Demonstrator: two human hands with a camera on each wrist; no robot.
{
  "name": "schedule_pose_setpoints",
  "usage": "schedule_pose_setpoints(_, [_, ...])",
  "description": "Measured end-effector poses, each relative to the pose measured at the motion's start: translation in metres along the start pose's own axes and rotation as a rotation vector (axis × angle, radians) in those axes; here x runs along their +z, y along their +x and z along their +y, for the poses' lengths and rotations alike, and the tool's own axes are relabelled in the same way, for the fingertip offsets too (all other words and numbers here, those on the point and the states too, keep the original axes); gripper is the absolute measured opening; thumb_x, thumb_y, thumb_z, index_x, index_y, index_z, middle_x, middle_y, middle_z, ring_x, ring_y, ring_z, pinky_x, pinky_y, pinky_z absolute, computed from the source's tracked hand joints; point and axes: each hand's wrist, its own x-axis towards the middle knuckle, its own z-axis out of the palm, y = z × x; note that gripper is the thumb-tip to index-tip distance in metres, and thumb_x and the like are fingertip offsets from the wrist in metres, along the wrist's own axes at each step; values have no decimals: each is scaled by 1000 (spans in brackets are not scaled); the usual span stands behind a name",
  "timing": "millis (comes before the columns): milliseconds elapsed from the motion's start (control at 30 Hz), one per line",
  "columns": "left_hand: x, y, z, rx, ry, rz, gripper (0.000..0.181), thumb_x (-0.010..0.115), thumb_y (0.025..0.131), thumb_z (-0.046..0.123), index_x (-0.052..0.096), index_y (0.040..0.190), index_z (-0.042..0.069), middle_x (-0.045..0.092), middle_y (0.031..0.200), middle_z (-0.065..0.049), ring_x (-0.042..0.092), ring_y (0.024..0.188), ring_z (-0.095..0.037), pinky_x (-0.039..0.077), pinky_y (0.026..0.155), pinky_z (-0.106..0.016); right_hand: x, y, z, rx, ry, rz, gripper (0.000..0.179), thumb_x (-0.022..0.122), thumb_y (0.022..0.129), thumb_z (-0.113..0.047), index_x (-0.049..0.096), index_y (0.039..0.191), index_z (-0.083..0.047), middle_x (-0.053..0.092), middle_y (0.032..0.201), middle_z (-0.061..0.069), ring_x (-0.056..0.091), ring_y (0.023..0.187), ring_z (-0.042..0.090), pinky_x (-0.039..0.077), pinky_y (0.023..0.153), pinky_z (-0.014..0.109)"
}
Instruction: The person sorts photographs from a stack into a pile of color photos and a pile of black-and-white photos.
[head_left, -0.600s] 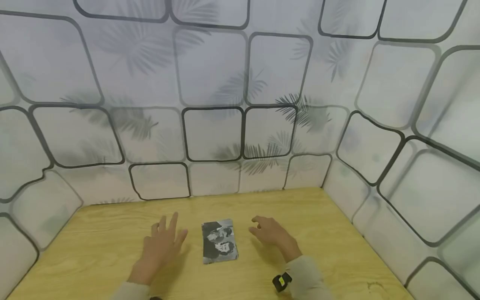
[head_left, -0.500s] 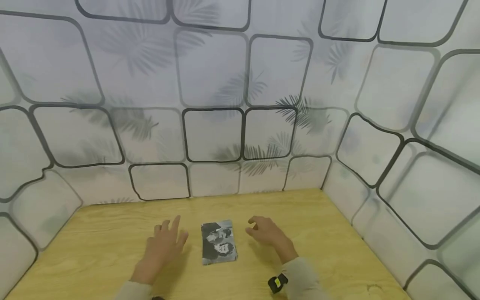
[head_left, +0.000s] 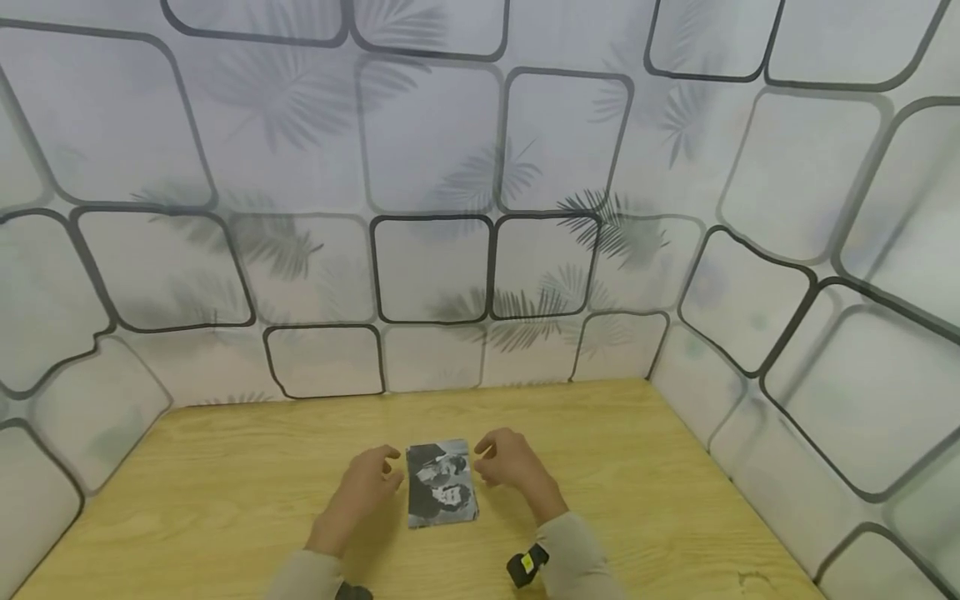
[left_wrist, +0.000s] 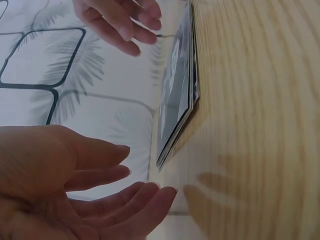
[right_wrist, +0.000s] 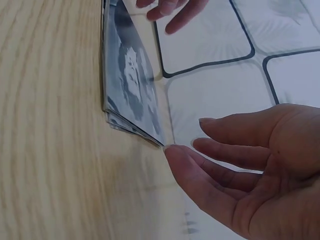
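A small stack of black-and-white photo prints [head_left: 441,483] lies flat on the wooden table; the top one shows two people. Its layered edges appear in the left wrist view, where the stack [left_wrist: 180,80] is slightly uneven. My left hand [head_left: 364,483] hovers just left of the stack, fingers loosely bent and thumb apart from them. On the other side, my right hand [head_left: 513,467] is close to the right edge, with a fingertip right by the stack's corner in the right wrist view. Nothing is held between the fingers of either hand.
The yellow wood-grain table [head_left: 637,467] runs back to a wall [head_left: 431,358] with a dark frame-and-leaf pattern. A second patterned wall [head_left: 787,400] borders the table on the right. Black devices are strapped at the wrists, one of them a wrist camera [head_left: 527,565].
Both hands have moved inward toward the stack, the left one farther to the right and the right one slightly left. Their fingers are more bent. The photo prints stay in place.
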Motion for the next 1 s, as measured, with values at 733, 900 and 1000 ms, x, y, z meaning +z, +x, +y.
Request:
schedule_pose_setpoints(733, [11,-4,9,-33,-136,-46,29,65,83,2,61,111,-4,65,97,-19,65,87,-28,57,68,-36,17,6,6,52,13,57,24,67,82,-2,63,103,8,68,84,15,67,63,20,58,55,30])
schedule_pose_setpoints(900, [13,-6,9,-30,-119,-32,28,67,82,3,62,109,-3,66,94,-18,65,84,-26,56,68,-36,19,5,7,59,50,32,26,67,82,-1,62,105,10,68,85,16,68,64,21,59,56,31])
schedule_pose_setpoints(1000, [13,-7,10,-42,-105,-46,29,67,82,4,62,109,-3,66,94,-18,64,83,-25,56,67,-36,20,5,7,62,38,29,26,66,82,-2,62,105,10,68,85,15,67,64,20,59,57,31])
